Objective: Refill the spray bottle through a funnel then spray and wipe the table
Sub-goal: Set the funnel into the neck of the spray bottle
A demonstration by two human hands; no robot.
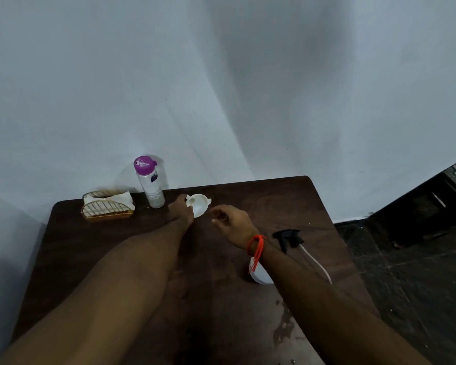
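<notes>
At the table's far middle, the left hand [181, 208] grips the white funnel [199, 204]. Right hand [231, 221], at its 3 o'clock, hangs loosely curled, holding nothing. Spray head [287, 237] lies at 4 o'clock; water bottle [150, 184] stands at 10 o'clock.

Single view only, worn on the head. Looked forward and steeply down from above the near edge of the dark worktop [248, 299]. Wide-angle, with straight edges bowed. Sat close over both forearms, which ran up from the bottom corners to the left hand [181, 208] and right hand [229, 219] near frame centre. Faced a pale wall [221, 88] filling the upper half. Caught a strip of dark tiled floor [419, 285] at the right. No second view to overlap.
</notes>
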